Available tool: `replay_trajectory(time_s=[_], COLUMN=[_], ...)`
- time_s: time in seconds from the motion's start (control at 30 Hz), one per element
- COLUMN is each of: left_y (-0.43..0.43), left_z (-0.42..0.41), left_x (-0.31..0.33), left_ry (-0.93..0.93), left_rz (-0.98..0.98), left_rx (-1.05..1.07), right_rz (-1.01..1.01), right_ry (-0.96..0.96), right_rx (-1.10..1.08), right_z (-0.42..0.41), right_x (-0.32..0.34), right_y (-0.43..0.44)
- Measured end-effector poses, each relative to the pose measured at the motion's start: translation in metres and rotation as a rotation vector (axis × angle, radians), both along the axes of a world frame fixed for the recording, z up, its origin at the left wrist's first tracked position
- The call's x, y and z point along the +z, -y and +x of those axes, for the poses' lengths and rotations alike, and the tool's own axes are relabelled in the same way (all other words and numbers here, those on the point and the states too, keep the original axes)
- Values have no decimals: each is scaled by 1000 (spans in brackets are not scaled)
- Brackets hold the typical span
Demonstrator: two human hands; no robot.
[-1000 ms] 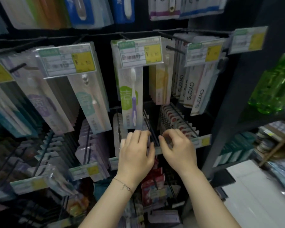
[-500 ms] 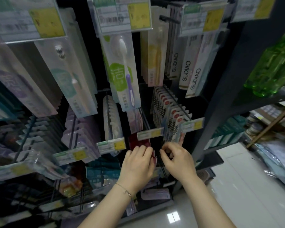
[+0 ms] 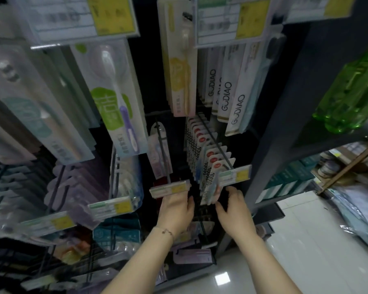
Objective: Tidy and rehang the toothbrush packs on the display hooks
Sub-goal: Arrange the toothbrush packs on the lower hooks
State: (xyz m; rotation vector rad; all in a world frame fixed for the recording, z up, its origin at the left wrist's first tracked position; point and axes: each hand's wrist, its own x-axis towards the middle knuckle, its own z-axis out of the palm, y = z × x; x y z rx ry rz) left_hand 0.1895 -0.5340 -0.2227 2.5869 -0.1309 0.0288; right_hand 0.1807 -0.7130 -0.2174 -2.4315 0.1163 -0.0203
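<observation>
A row of white toothbrush packs [image 3: 208, 158] with red dots and "10000" print hangs on a lower hook [image 3: 216, 136]. The front pack [image 3: 208, 187] tilts forward below the hook's price tag [image 3: 235, 176]. My right hand [image 3: 235, 213] has its thumb under this pack's lower end and its fingers on the right side. My left hand [image 3: 175, 211] reaches up under the neighbouring price tag [image 3: 169, 188], which hides its fingertips. A few pink packs [image 3: 158, 153] hang on that hook [image 3: 163, 145], with dark red packs below.
Upper hooks carry a green-and-purple pack [image 3: 115, 107], a yellow pack [image 3: 180, 66] and GODIAO packs [image 3: 232, 98]. A dark shelf post [image 3: 285, 128] stands right, with green bottles [image 3: 357, 88] beyond. Purple packs [image 3: 77, 187] hang left, more packs below, and a white tiled floor [image 3: 306, 251].
The view has dropped and closed in on the lower hook row. Both hands moved down and right; my right hand now holds the front red-dot pack.
</observation>
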Motion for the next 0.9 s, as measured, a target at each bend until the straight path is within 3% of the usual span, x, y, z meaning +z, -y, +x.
replay_trajectory(time_s=[0.1, 0.23, 0.43, 0.67, 0.9], left_y=[10, 21, 33, 31, 26], left_z=[19, 41, 66, 82, 94], left_x=[-1, -5, 2, 9, 10], left_ry=[-75, 131, 114, 25, 20], left_rz=[-143, -314, -535, -723, -755], left_rx=[96, 41, 114, 96, 49], right_rz=[64, 291, 653, 700, 626], right_ry=[-5, -8, 40, -88, -167], right_rx=[-18, -35, 45, 110, 130], right_z=[14, 28, 50, 70, 76], right_x=[-3, 2, 12, 10, 6], right_y=[10, 15, 14, 21, 29])
